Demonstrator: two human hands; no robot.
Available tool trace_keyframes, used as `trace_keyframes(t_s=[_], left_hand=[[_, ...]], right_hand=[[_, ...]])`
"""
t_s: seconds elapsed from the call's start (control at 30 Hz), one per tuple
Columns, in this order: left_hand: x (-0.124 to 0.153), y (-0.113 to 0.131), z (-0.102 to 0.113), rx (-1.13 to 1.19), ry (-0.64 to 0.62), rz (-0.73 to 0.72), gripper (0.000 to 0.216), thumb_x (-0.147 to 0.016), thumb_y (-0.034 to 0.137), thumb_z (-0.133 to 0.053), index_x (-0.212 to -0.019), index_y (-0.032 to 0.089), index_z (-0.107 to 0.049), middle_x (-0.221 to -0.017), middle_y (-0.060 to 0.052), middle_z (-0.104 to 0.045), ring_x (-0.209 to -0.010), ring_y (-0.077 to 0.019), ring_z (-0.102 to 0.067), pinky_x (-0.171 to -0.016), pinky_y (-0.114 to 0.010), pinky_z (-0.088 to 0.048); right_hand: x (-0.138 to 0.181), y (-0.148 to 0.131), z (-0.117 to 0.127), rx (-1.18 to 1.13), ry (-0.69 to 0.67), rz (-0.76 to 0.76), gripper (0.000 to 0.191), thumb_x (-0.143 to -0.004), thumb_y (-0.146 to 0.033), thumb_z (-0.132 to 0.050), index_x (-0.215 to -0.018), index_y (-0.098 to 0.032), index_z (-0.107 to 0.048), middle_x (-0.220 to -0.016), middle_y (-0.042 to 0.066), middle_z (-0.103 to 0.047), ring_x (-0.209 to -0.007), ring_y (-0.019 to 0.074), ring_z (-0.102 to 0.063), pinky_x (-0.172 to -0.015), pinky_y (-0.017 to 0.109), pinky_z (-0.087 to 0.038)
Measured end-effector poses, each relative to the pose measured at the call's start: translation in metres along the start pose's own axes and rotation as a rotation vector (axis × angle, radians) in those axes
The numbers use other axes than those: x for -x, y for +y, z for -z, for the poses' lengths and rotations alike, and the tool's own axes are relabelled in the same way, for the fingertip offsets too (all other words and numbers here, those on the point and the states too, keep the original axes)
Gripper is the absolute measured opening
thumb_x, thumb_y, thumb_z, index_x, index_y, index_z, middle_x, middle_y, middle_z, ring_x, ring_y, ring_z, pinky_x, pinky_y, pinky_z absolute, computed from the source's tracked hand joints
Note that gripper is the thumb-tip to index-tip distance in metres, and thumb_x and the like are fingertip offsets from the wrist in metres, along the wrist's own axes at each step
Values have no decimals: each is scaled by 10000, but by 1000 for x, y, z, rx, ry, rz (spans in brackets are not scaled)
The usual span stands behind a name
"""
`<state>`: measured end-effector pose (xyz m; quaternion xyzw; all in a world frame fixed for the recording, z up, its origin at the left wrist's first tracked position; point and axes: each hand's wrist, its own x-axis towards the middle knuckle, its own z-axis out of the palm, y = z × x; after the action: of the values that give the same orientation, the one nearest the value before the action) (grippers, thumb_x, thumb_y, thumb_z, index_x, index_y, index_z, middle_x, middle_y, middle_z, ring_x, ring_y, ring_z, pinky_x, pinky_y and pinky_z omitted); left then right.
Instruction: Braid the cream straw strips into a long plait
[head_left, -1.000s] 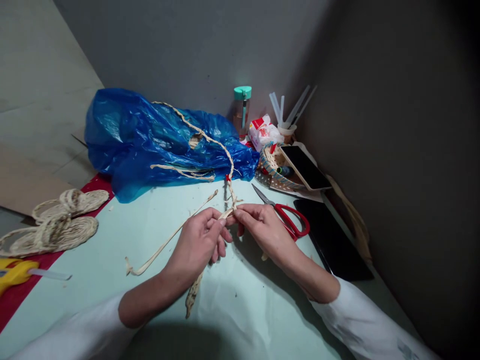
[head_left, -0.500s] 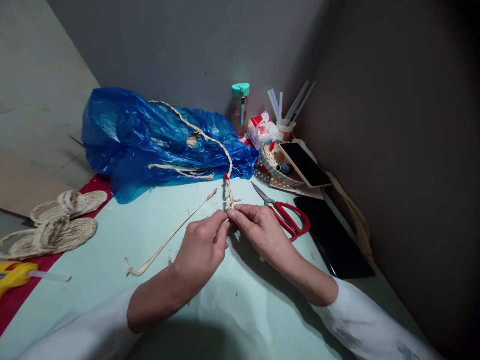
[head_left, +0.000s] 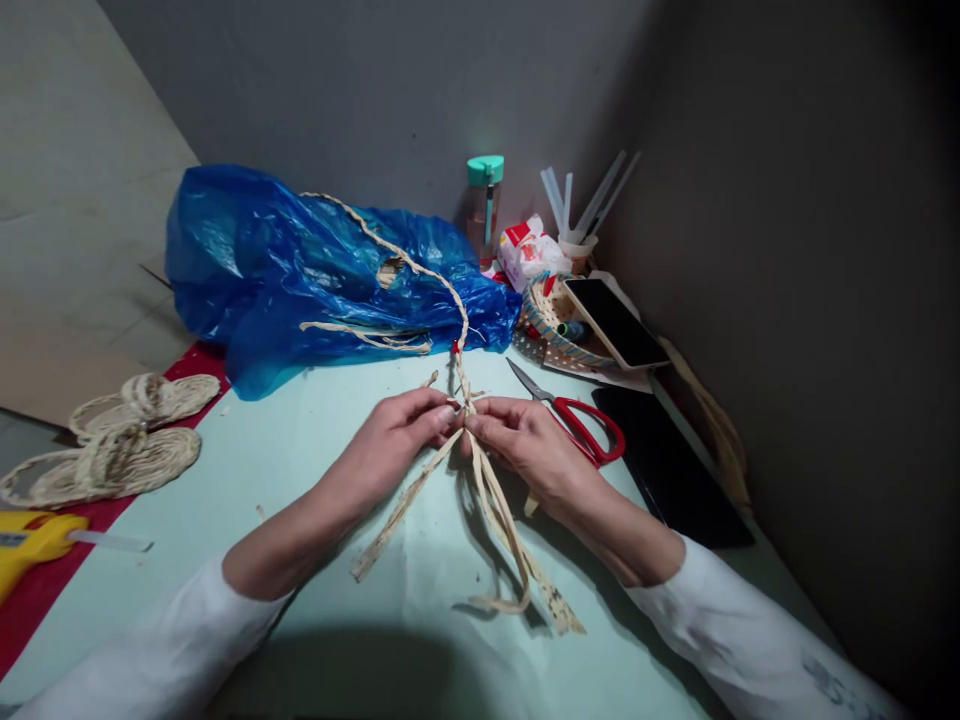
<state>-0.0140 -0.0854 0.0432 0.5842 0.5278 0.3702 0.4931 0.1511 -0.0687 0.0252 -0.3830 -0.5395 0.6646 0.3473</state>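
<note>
A braided cord of pale plant fibre runs from the blue bag toward me, with a red bit on it near its lower end. My right hand pinches the braid's lower end between thumb and fingers. From there loose fibre strands fan out toward me, one of them to the lower left. My left hand is closed beside the same spot, thumb against fingertips, on a strand at the braid; its exact grip is partly hidden. Red-handled scissors lie just beyond my right hand, blades partly apart.
A blue plastic bag lies at the back, with fibre strips on it. Woven sandals and a yellow glue gun are at left. Back right hold a bottle, a basket, a phone and a black tablet.
My left hand has moved up and its forearm now covers most of the strand lying at left. The loose strands below the braid have come into view, spread toward me.
</note>
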Motion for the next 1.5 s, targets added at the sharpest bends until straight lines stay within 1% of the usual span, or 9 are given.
trace_keyframes(t_s=[0.1,0.2,0.3,0.53,0.7,0.8,1.17,1.33,1.5], left_hand=[[-8,-9,-6,347,-183,138,122,-854,263,-544,-841,146,-575,-634,13,-548,-503,-65,-462,-492,-185,-361],[-11,-12,-10,486,-174,231,95,-822,214,-577,-786,144,-525,-566,57,-449,-398,-9,-249,-387,-149,-139],[-10,-11,-9,516,-144,298,114,-774,190,-623,-745,136,-526,-540,65,-425,-388,1,-218,-381,-153,-87],[-7,-9,-8,244,39,233,122,-723,232,-660,-710,113,-639,-530,31,-524,-381,-17,-300,-385,-190,-157],[-3,-10,-12,-56,131,117,159,-749,257,-626,-695,120,-686,-569,-1,-589,-550,-92,-487,-541,-221,-354],[0,-12,-14,-98,172,86,160,-747,262,-619,-702,129,-696,-623,-19,-647,-607,-124,-539,-602,-246,-398],[5,-14,-9,307,132,226,157,-706,244,-703,-798,117,-694,-428,46,-499,-390,-41,-341,-430,-194,-209],[5,-6,-7,364,156,223,167,-663,189,-724,-812,115,-715,-527,32,-557,-429,-30,-331,-426,-186,-213],[5,-6,-6,360,90,183,187,-723,201,-668,-882,118,-722,-580,-6,-626,-515,-90,-499,-510,-217,-372]], right_hand=[[-1,5,0,-33,-43,31,228,-849,-341,-555,-755,-138,-597,-655,6,-572,-607,108,-502,-593,230,-364],[-1,4,0,39,0,36,206,-836,-347,-571,-803,-144,-558,-669,-14,-541,-555,83,-429,-527,214,-314],[2,2,-1,117,22,12,208,-856,-343,-537,-960,-174,-474,-659,-43,-526,-507,80,-376,-483,211,-280],[8,-8,1,661,14,111,190,-929,-237,-395,-1103,-165,-425,-743,18,-629,-688,152,-556,-595,242,-342],[16,-21,-10,1357,103,52,167,-906,-177,-376,-955,-143,-532,-675,83,-656,-571,194,-573,-519,291,-198],[22,-18,-23,1509,108,87,201,-903,-179,-358,-916,-155,-557,-640,80,-661,-514,190,-567,-511,313,-144],[27,-7,-29,1383,-83,242,274,-840,-163,-431,-1062,-133,-589,-762,104,-677,-575,180,-544,-530,306,-177],[20,-22,-12,928,198,263,309,-921,-429,-437,-829,-182,-598,-786,65,-642,-734,185,-552,-647,298,-318],[7,-5,-9,216,-116,-17,256,-909,-387,-462,-1021,-171,-540,-738,9,-559,-605,121,-482,-585,254,-359]])
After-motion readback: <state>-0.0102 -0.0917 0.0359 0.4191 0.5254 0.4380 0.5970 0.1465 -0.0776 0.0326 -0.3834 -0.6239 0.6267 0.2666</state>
